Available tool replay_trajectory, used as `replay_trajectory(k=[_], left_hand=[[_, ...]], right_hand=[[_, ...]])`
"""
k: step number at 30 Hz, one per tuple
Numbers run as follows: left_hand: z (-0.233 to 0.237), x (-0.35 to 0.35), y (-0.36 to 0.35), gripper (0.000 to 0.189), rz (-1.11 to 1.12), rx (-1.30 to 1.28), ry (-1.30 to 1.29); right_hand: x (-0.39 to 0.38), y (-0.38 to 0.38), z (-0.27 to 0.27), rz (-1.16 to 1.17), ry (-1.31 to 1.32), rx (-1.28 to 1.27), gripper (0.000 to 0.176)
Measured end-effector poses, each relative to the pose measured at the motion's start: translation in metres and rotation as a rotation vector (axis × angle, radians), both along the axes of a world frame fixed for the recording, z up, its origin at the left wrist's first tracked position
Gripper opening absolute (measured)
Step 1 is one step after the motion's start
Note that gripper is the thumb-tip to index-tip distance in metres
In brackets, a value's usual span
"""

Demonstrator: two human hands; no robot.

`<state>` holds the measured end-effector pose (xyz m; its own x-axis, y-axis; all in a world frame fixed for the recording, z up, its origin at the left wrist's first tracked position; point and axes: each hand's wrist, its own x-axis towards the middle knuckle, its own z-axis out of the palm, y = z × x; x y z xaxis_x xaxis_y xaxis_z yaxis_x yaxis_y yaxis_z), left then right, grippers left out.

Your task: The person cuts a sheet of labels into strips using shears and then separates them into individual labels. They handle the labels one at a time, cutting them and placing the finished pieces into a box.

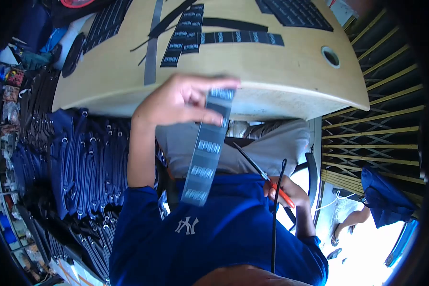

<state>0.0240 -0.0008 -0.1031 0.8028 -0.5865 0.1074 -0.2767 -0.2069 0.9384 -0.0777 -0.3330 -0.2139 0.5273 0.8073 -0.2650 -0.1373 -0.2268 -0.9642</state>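
Observation:
My left hand (174, 102) is raised at the near edge of the table (291, 66). Its thumb and fingers pinch the upper part of a dark strip of EPSON labels (204, 155), which hangs tilted in front of my chest. Lower down at the right, my right hand (291, 190) grips scissors (265, 176) by their orange-red handles. Their blades point up and left, apart from the strip. More EPSON label strips (176, 43) lie crossed on the tabletop, with another strip (243, 37) running to the right.
Dark printed sheets (298, 14) lie at the table's far side, near a round hole (330, 56). Many blue straps with metal rings (86, 162) hang at the left. A folding metal gate (372, 138) stands at the right. Beyond it, another person's leg (352, 221) shows.

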Motion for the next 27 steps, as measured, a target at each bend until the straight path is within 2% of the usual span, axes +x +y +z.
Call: replay_trajectory(k=[1, 2, 3, 4, 6, 7, 8, 9, 10, 12, 14, 15, 16, 18, 19, 21, 23, 25, 27], left_hand=[[0.018, 0.01, -0.001, 0.059, 0.106, 0.113, -0.012], [0.022, 0.027, -0.006, 0.06, 0.182, 0.067, -0.097], [0.026, 0.049, -0.011, 0.06, 0.258, 0.018, -0.182], [0.031, 0.072, -0.012, 0.059, 0.275, 0.004, -0.215], [0.041, 0.127, -0.007, 0.055, 0.38, 0.133, -0.258], [0.042, 0.16, -0.005, 0.056, 0.439, 0.164, -0.405], [0.039, 0.197, 0.002, 0.055, 0.428, 0.119, -0.44], [0.046, 0.215, 0.002, 0.053, 0.473, 0.18, -0.493], [0.043, 0.243, 0.006, 0.053, 0.464, 0.141, -0.429], [0.034, 0.281, 0.014, 0.059, 0.448, 0.196, -0.338], [0.019, 0.298, 0.019, 0.068, 0.439, 0.162, -0.402], [0.014, 0.302, 0.021, 0.079, 0.441, 0.145, -0.447], [0.014, 0.3, 0.023, 0.086, 0.4, 0.105, -0.478], [0.014, 0.288, 0.028, 0.096, 0.439, 0.316, -0.604], [0.019, 0.272, 0.025, 0.096, 0.434, 0.328, -0.606], [0.03, 0.232, 0.022, 0.095, 0.451, 0.157, -0.371], [0.035, 0.193, 0.013, 0.095, 0.446, 0.089, -0.361], [0.045, 0.144, -0.005, 0.096, 0.366, -0.066, -0.288], [0.049, 0.094, -0.019, 0.098, 0.219, -0.152, -0.174]], right_hand=[[-0.003, -0.001, -0.007, -0.037, -0.04, 0.03, 0.042], [-0.006, -0.002, -0.015, -0.071, -0.08, 0.061, 0.044], [-0.007, -0.005, -0.015, -0.078, 0.015, 0.012, 0.046], [-0.007, -0.004, -0.014, -0.095, 0.021, 0.041, 0.046], [-0.01, -0.002, -0.015, -0.158, 0.005, 0.082, 0.046], [-0.012, -0.002, -0.015, -0.172, 0.02, 0.088, 0.045], [-0.009, -0.004, -0.007, -0.148, 0.095, 0.073, 0.046], [-0.012, -0.004, -0.011, -0.193, 0.108, 0.086, 0.047], [-0.017, -0.004, -0.015, -0.235, 0.122, 0.1, 0.048], [-0.019, -0.003, -0.009, -0.271, 0.108, 0.05, 0.052], [-0.02, -0.005, -0.004, -0.279, 0.029, 0.084, 0.053], [-0.021, -0.007, -0.004, -0.286, 0.008, 0.109, 0.057], [-0.023, -0.01, -0.004, -0.294, -0.005, 0.114, 0.057], [-0.024, -0.01, -0.004, -0.361, 0.039, 0.151, 0.062], [-0.022, -0.007, 0.002, -0.386, 0.051, 0.184, 0.066], [-0.017, -0.001, -0.002, -0.403, 0.021, 0.241, 0.068], [-0.009, 0.01, -0.011, -0.394, 0.027, 0.272, 0.066], [0.002, 0.031, -0.016, -0.48, -0.108, 0.301, 0.052], [0.016, 0.06, 0.015, -0.679, -0.062, 0.312, 0.036]])
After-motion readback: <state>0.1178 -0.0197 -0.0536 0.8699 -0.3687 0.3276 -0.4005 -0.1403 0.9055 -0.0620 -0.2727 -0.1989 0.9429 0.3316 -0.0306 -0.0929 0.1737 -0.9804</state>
